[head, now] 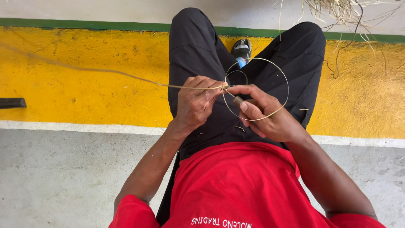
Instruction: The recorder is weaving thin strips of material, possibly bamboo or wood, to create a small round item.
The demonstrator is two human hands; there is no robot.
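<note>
A thin pale cane strip [126,75] runs from the far left to my hands, where it curls into a round loop [286,82] over my lap. My left hand [195,101] pinches the strip where it meets the loop. My right hand [263,114] grips the loop's near side together with a small brown handle [238,100], thumb on top. A smaller inner coil [237,71] sits inside the loop. Both hands are above my black trousers [198,46].
I sit over a yellow painted floor band [84,97] with green and white edge lines and grey concrete [63,177] nearer me. A heap of loose cane strands [341,10] lies at the top right. A sandalled foot [241,48] shows between my knees. A dark object [12,102] lies at the left edge.
</note>
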